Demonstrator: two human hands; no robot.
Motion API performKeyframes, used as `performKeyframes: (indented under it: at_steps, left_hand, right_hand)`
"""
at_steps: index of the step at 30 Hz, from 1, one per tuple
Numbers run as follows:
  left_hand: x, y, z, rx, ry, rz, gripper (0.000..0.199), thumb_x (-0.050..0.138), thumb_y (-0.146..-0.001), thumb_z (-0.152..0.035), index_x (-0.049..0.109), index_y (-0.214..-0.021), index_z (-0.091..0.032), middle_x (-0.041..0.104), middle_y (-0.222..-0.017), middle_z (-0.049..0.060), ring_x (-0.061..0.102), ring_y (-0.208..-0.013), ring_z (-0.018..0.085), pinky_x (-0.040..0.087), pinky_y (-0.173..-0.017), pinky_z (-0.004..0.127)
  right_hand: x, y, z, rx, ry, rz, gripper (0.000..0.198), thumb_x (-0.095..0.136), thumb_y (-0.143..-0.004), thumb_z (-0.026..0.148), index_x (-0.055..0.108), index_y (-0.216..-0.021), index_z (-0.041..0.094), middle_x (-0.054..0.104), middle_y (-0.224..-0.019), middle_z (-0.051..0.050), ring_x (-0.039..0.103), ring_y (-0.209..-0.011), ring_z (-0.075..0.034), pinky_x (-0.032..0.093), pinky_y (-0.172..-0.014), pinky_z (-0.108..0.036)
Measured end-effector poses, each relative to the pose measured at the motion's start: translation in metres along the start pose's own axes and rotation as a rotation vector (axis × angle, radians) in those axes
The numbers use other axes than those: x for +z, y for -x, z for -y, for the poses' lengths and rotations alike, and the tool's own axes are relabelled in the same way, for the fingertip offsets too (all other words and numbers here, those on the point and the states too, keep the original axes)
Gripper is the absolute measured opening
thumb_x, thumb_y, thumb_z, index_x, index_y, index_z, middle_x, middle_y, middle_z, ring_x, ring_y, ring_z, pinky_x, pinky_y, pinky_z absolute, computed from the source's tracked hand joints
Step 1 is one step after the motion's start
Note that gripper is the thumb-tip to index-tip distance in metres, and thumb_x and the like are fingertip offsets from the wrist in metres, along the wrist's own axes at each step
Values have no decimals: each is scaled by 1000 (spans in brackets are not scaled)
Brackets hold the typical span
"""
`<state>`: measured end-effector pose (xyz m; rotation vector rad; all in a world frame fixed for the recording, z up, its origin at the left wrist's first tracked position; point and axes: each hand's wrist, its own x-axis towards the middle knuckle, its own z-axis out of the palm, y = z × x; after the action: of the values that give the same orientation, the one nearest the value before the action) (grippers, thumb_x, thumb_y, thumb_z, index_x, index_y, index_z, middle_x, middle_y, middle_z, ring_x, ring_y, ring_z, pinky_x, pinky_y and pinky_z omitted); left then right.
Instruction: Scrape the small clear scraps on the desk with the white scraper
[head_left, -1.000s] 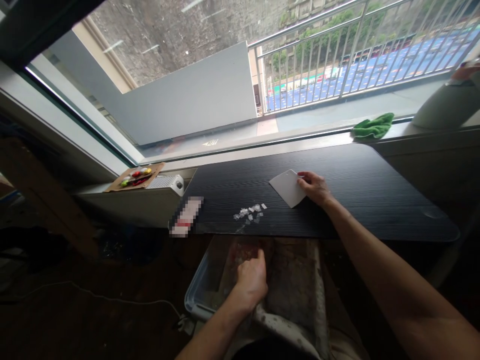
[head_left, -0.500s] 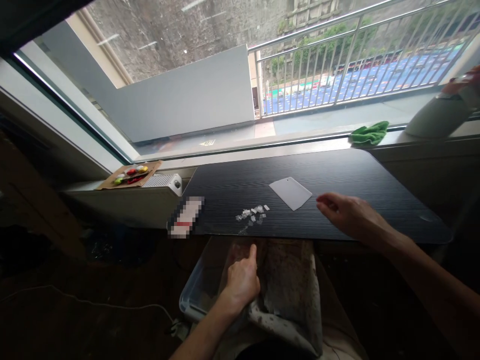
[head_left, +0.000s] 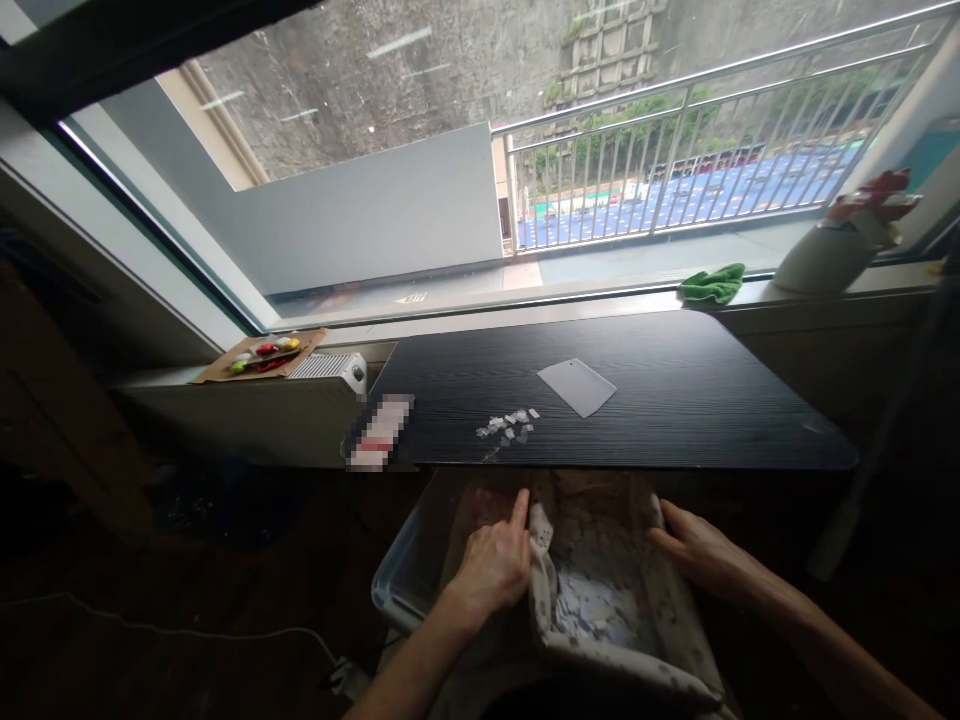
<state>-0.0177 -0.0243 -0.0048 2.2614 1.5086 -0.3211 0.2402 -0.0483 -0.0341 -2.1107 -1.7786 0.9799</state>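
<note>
Black tabletop [head_left: 675, 400] w/ white card [head_left: 577, 387], small white bits [head_left: 508, 426].

Your bench [head_left: 675, 400] is mostly bare: only the white card [head_left: 577, 386] at mid-bench and the scatter of small chips [head_left: 507, 427] near the front edge interrupt it. Right of the card the way is open; the green rag [head_left: 711, 284] and spray bottle [head_left: 829, 253] sit back on the sill.

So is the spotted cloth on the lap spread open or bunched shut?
Open: the left hand and right hand part the spotted cloth, pale scraps showing inside.
</note>
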Motion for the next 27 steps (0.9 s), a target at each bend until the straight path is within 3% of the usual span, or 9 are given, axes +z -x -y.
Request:
performKeyframes:
  at_steps: [4, 10, 14, 18, 21, 24, 27]
  left_hand:
    - [-7, 3, 3, 4, 3, -19, 58, 26, -89, -24, 13, -145, -14, 66, -102, 14, 63, -90, 25, 45, -80, 34]
    - [-10, 1, 1, -71, 48, -21, 57, 22, -91, -33, 16, -145, -14, 66, -103, 15, 62, -94, 25, 44, -85, 37]
    - [-1, -7, -11, -101, -58, -16, 69, 41, -81, -28, 17, -145, -17, 65, -101, 14, 62, -93, 28, 46, -80, 37]
    - [0, -10, -15, -98, -40, 39, 53, 40, -77, -18, 46, -129, -24, 65, -99, 10, 62, -92, 25, 47, -79, 34]
    - [-1, -9, -12, -90, -17, 40, 38, 38, -77, -18, 59, -109, -23, 65, -97, 10, 63, -89, 24, 47, -78, 34]
    - [-2, -9, -9, -103, -20, 37, 36, 39, -76, -18, 59, -105, -21, 65, -96, 11, 63, -89, 26, 48, -76, 37]
    - [-3, -9, -9, -123, -16, 59, 34, 40, -76, -18, 59, -103, -21, 65, -95, 11, 63, -88, 26, 48, -76, 36]
  right_hand:
    - [6, 2, 3, 24, -27, -8, 14, 36, -80, 22, 49, -82, 18, 65, -80, -7, 58, -75, -20, 36, -62, -27]
    - [17, -2, 26, 53, 80, 16, 10, 37, -82, 23, 44, -74, 20, 61, -72, -5, 57, -66, -17, 34, -58, -26]
    - [14, -3, 26, 63, 137, 31, 15, 39, -82, 25, 46, -70, 20, 62, -72, -6, 57, -65, -17, 33, -55, -26]
    - [-18, 3, 23, 5, 167, 96, 32, 42, -84, 42, 55, -66, 19, 66, -70, -8, 61, -65, -20, 34, -55, -27]
    - [-59, -4, 35, -34, 194, 3, 34, 43, -83, 46, 63, -97, 22, 69, -75, -5, 64, -71, -23, 37, -57, -29]
    - [-91, -37, 60, -99, 281, -136, 43, 40, -84, 47, 56, -115, 22, 70, -88, -6, 64, -82, -25, 41, -66, -32]
    - [-100, -85, 87, -68, 413, -248, 64, 43, -80, 57, 41, -131, 18, 61, -114, -15, 57, -102, -33, 41, -74, -38]
